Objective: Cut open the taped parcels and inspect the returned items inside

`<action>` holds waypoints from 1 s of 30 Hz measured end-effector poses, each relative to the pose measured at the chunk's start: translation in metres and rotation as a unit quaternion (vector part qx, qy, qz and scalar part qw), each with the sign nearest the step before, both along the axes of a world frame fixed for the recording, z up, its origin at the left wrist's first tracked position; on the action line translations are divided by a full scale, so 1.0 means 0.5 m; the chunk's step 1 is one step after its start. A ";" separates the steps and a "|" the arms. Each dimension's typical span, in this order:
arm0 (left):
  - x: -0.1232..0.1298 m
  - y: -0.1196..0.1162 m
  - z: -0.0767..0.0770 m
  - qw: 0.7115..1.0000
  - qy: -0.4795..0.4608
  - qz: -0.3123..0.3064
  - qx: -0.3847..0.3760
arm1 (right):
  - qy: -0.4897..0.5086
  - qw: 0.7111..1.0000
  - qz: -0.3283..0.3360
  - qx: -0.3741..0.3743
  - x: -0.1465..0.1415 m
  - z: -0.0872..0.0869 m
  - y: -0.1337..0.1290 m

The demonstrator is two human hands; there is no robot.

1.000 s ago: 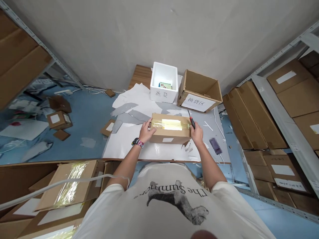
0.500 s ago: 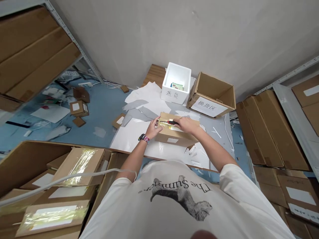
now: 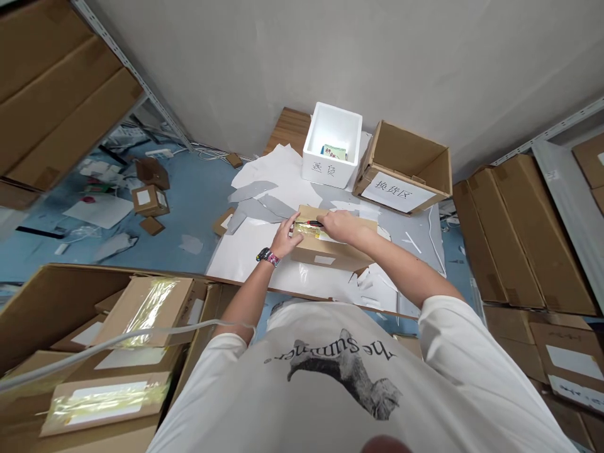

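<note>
A brown cardboard box (image 3: 337,254) with yellowish clear tape and a white label lies on the paper-covered table. My left hand (image 3: 285,236), with a watch and a patterned band at its wrist, rests against the box's left end, its fingers apart. Closed round a red and black cutter (image 3: 313,223), my right hand (image 3: 340,226) is over the top of the box. The cutter's tip points left along the taped top, near my left fingers.
Behind the box stand a white foam box (image 3: 325,171) and an open carton (image 3: 401,195) with handwritten labels. A large carton (image 3: 113,272) of taped parcels is at the lower left. A cable (image 3: 155,331) crosses near my left arm.
My right hand and the cutter have moved left along the taped top. The view has shifted slightly. My left hand stays at the box's left end.
</note>
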State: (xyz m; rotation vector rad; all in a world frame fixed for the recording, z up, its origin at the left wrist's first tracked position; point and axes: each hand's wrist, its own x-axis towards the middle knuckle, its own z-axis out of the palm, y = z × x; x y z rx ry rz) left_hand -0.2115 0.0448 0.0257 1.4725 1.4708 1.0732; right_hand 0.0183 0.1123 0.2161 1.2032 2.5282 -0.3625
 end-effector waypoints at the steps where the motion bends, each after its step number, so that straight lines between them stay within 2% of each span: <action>1: -0.002 -0.001 0.005 1.000 0.010 -0.004 -0.007 | -0.009 1.000 0.014 0.006 -0.003 0.002 -0.002; 5: -0.009 -0.009 0.029 0.997 0.056 -0.022 -0.040 | -0.070 0.995 0.068 0.014 0.005 0.009 -0.006; 9: -0.009 -0.016 0.042 0.995 0.077 -0.032 -0.055 | -0.142 0.988 0.064 -0.001 0.050 0.008 -0.009; 14: 0.002 -0.008 0.046 0.993 0.097 -0.036 -0.054 | -0.126 0.991 0.051 -0.008 0.092 0.011 -0.016; 19: 0.021 0.031 0.067 0.974 0.213 -0.075 0.012 | -0.144 0.989 0.041 -0.010 0.060 0.042 -0.034; 23: 0.033 0.053 0.081 0.969 0.229 -0.091 0.009 | -0.136 0.988 0.065 -0.008 0.052 0.061 -0.041; 30: 0.033 0.041 0.089 0.964 0.249 -0.093 -0.021 | -0.128 0.989 0.071 -0.034 0.129 0.054 -0.016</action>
